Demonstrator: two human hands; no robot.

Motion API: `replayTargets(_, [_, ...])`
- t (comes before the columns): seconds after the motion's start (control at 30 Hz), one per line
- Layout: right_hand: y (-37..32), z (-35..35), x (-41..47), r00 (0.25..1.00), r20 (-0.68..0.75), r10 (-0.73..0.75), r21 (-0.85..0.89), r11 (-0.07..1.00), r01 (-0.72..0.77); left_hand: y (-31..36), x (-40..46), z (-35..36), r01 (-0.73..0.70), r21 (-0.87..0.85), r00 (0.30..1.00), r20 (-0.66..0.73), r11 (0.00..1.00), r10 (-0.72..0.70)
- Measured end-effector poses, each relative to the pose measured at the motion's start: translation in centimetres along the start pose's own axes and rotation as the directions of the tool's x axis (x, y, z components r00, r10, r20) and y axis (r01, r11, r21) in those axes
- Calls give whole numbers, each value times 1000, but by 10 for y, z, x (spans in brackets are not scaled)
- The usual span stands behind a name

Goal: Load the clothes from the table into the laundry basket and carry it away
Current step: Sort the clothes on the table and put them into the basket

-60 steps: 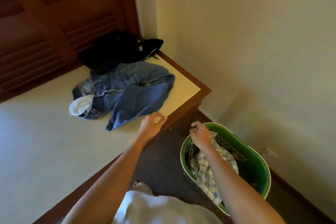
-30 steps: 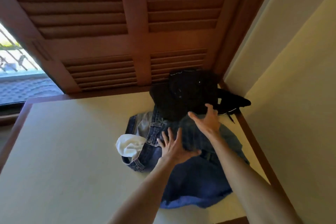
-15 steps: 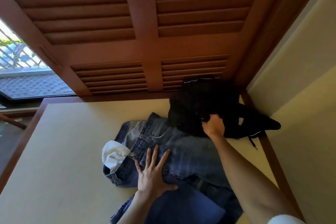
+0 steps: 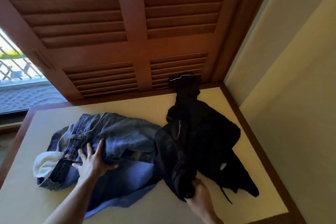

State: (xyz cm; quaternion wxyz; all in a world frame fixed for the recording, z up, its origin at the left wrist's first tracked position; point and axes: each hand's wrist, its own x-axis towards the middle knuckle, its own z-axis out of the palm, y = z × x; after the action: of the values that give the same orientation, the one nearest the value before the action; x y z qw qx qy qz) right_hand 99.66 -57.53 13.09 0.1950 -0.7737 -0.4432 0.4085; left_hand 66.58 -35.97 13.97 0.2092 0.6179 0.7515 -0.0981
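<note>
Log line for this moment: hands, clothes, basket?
left hand: spread on jeans | right hand: grips black garment | white cloth: on table | basket: out of view

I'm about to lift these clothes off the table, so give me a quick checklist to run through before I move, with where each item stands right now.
1. Right hand has a grip on the crumpled black fabric garment: ok.
2. Left hand has a grip on the blue denim jeans: not ok; fingers spread, only starting to gather the denim.
3. Black garment free of the jeans: cannot tell; their edges meet.
4. White cloth gathered: not ok; tucked at the jeans' left edge, untouched.
5. Laundry basket within reach: cannot tell; out of view.
</note>
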Motion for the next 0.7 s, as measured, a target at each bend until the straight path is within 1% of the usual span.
replayTargets(0.03, [-1, 3, -10, 1000, 17, -22, 11, 1000, 21, -6, 4, -6, 22, -6, 1000, 9, 1000, -22])
replayTargets(0.07, [-4, 3, -16, 999, 7, -49, 57, 997, 48, -7, 5, -12, 34, -12, 999, 22, 999, -34])
replayTargets(0.1, [-8, 3, -20, 999, 4, -44, 112, 993, 43, -3, 3, -15, 28, -16, 999, 21, 999, -27])
replayTargets(0.13, [-14, 2, -21, 998, 20, -53, 153, 987, 49, 5, -2, -17, -13, -22, 1000, -8, 1000, 12])
replayTargets(0.17, [-29, -3, -26, 996, 30, -89, 169, 982, 83, 17, -10, -19, -95, -43, 994, -53, 995, 92])
replayTargets(0.2, [-43, -5, -32, 989, 27, -146, 205, 969, 137, 31, -23, -23, -218, -114, 974, -81, 969, 210])
replayTargets(0.23, [-56, -7, -38, 981, 37, -189, 250, 953, 174, 48, -43, -28, -367, -280, 930, -82, 887, 359])
replayTargets(0.27, [-69, -7, -42, 972, 50, -228, 326, 924, 200, 67, -68, -33, -430, -509, 876, -34, 746, 481])
replayTargets(0.3, [-83, -9, -47, 964, 34, -265, 389, 892, 231, 84, -97, -35, -370, -699, 811, 79, 612, 580])
replayTargets(0.33, [-92, -10, -48, 959, -7, -284, 434, 863, 259, 96, -119, -32, -225, -833, 744, 187, 505, 641])
replayTargets(0.37, [-100, -11, -45, 958, -66, -280, 464, 841, 279, 103, -134, -27, -35, -900, 729, 274, 434, 627])
replayTargets(0.4, [-105, -10, -40, 956, -116, -271, 508, 811, 292, 107, -145, -19, 124, -911, 743, 347, 393, 572])
replayTargets(0.43, [-108, -9, -36, 955, -137, -261, 530, 795, 294, 106, -151, -9, 208, -913, 761, 377, 352, 528])
replayTargets(0.47, [-107, -8, -32, 958, -127, -257, 526, 801, 284, 103, -155, -1, 238, -914, 769, 384, 330, 510])
replayTargets(0.5, [-106, -8, -27, 964, -85, -253, 496, 828, 262, 98, -154, 6, 228, -917, 778, 374, 329, 504])
replayTargets(0.57, [-97, -11, -19, 969, 58, -241, 397, 896, 199, 85, -151, 15, 141, -925, 818, 310, 353, 485])
replayTargets(0.6, [-91, -17, -14, 968, 124, -219, 355, 920, 163, 76, -147, 16, 104, -927, 846, 273, 361, 458])
replayTargets(0.63, [-84, -24, -8, 968, 150, -200, 323, 936, 144, 66, -144, 15, 70, -930, 881, 227, 360, 415])
replayTargets(0.67, [-77, -33, -2, 976, 126, -179, 282, 950, 138, 53, -139, 11, 31, -927, 918, 175, 375, 356])
replayTargets(0.7, [-69, -43, 6, 990, 19, -142, 185, 973, 136, 40, -134, 6, -4, -915, 948, 125, 402, 294])
